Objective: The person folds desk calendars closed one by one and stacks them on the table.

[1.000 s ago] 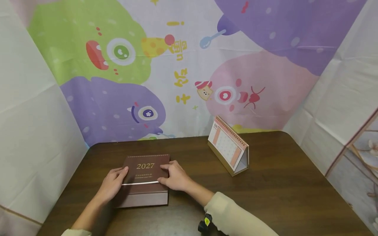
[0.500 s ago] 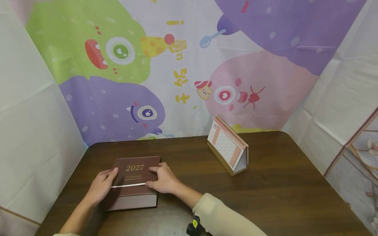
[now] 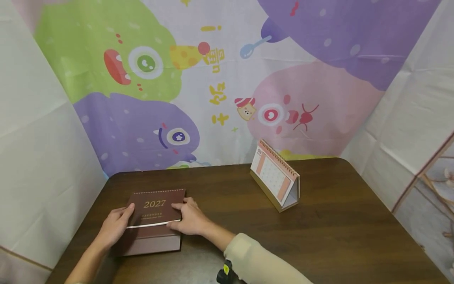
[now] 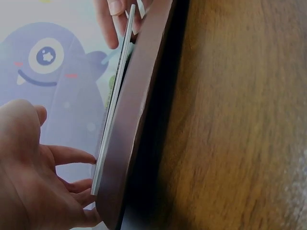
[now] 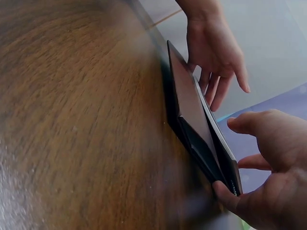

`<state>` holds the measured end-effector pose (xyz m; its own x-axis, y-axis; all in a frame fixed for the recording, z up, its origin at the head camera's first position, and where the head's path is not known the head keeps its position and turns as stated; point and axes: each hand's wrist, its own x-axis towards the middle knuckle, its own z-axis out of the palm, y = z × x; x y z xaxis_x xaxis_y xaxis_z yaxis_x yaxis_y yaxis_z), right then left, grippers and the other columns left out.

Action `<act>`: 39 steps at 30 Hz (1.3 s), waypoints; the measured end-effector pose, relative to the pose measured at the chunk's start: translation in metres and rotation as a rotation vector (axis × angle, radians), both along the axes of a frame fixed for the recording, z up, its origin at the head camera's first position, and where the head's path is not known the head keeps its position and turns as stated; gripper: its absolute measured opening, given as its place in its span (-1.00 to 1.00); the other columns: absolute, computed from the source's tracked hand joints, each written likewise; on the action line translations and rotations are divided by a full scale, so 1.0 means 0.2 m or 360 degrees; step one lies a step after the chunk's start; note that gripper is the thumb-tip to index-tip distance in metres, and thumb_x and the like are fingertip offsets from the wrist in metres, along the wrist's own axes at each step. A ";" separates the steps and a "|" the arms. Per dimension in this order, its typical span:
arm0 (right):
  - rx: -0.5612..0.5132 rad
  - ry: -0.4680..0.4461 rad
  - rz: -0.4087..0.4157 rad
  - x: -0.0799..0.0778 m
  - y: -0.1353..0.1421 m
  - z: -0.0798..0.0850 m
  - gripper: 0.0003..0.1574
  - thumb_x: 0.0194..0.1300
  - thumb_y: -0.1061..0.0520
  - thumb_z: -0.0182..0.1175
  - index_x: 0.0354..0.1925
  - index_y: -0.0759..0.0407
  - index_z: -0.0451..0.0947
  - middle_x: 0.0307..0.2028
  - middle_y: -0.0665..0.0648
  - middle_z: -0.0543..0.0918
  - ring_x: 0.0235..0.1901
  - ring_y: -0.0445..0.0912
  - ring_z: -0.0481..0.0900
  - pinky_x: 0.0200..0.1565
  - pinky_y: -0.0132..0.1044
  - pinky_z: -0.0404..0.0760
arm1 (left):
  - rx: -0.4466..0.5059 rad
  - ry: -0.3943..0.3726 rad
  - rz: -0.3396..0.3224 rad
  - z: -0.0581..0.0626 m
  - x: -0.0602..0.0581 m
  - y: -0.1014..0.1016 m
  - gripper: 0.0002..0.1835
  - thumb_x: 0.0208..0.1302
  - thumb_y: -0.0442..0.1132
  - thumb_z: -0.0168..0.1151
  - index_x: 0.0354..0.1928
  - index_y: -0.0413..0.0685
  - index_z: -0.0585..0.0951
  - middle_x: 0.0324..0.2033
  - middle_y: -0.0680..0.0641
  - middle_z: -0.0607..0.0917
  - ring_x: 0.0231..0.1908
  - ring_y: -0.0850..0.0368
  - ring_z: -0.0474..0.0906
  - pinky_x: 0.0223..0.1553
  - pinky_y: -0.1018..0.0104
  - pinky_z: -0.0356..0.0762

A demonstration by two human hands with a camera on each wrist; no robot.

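A brown desk calendar (image 3: 155,197) marked 2027 stands tilted back at the left of the table, its spiral edge away from me. My left hand (image 3: 112,228) holds its left side, the thumb along the cover's edge. In the left wrist view, that hand's fingers (image 4: 72,154) reach the side of the page stack (image 4: 116,88). My right hand (image 3: 191,217) grips the right side, with thumb and forefinger over the front and other fingers at the side edge. The right wrist view shows the calendar's folded base (image 5: 192,103) from the side, open like a wedge.
A second desk calendar (image 3: 273,175), white and pink with a spiral top, stands upright to the right on the dark wooden table (image 3: 319,236). A cartoon-printed cloth (image 3: 220,146) hangs right behind the table's far edge, with pale cloth at both sides.
Both hands and the brown calendar between them have slid left and slightly toward me. The pink and white calendar stays where it was.
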<state>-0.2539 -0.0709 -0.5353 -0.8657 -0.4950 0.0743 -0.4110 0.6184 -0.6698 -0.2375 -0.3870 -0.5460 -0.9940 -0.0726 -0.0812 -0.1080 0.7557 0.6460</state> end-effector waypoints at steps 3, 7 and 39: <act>0.0001 -0.0013 0.0009 0.01 0.01 0.01 -0.12 0.44 -0.18 0.51 0.59 0.03 0.57 0.64 0.34 0.48 0.70 0.14 0.36 0.61 -0.01 0.55 | 0.0004 0.0009 -0.0036 -0.06 -0.03 -0.03 0.12 0.74 0.48 -0.27 0.51 -0.62 0.45 0.58 -0.66 0.34 0.61 -0.68 0.20 0.53 -0.64 0.23; -0.0003 -0.0016 0.0008 0.02 0.01 0.01 -0.13 0.44 -0.17 0.51 0.58 0.06 0.58 0.65 0.35 0.46 0.71 0.15 0.36 0.62 -0.02 0.54 | -0.0070 0.0054 -0.0029 -0.07 -0.04 -0.03 0.07 0.76 0.45 -0.29 0.50 -0.57 0.49 0.55 -0.62 0.42 0.58 -0.61 0.28 0.51 -0.55 0.31; -0.0043 -0.0045 0.0008 0.03 0.01 -0.04 -0.17 0.42 -0.11 0.52 0.52 0.16 0.63 0.72 0.46 0.27 0.72 0.22 0.34 0.62 -0.06 0.55 | -0.0270 -0.0003 -0.0185 -0.08 -0.06 -0.02 0.11 0.72 0.51 -0.26 0.59 -0.51 0.42 0.54 -0.65 0.45 0.54 -0.68 0.27 0.46 -0.64 0.27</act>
